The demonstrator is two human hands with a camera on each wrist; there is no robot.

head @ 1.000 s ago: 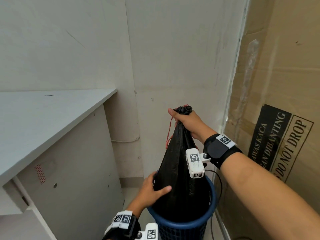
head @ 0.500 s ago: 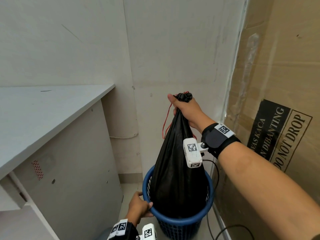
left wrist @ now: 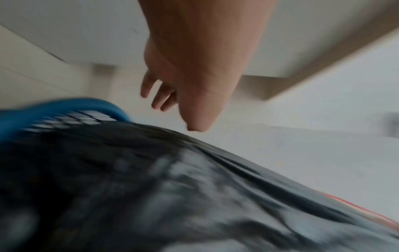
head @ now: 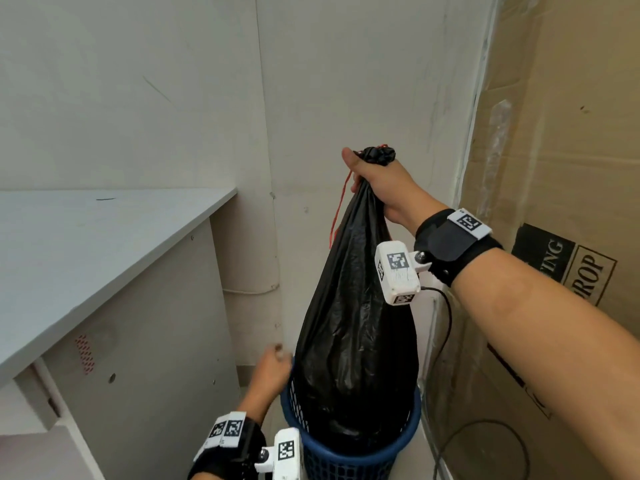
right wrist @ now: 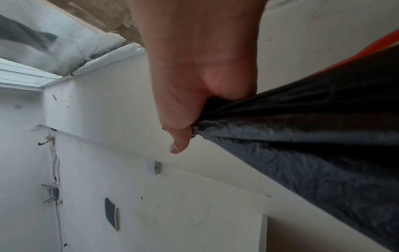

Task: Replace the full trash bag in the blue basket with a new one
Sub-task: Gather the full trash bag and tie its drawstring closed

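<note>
A full black trash bag (head: 356, 341) hangs upright with its bottom still inside the blue mesh basket (head: 410, 422) on the floor. My right hand (head: 375, 176) grips the bag's gathered neck from above, and a red drawstring (head: 337, 216) dangles below the fist. In the right wrist view, the right hand (right wrist: 194, 119) is clenched round the bunched black plastic (right wrist: 313, 136). My left hand (head: 273, 367) hovers by the basket's left rim beside the bag. In the blurred left wrist view, the left hand (left wrist: 172, 109) shows loose fingers holding nothing above the blue rim (left wrist: 64, 105).
A white desk (head: 86, 254) with a side panel stands close on the left. A tall cardboard box (head: 554, 168) leans on the right. A black cable (head: 446, 327) runs down to the floor between basket and box. The basket sits in a narrow wall corner.
My right hand has lifted the bag higher out of the basket. My left hand went from the bag's side to the basket rim, then let go and rose beside the bag.
</note>
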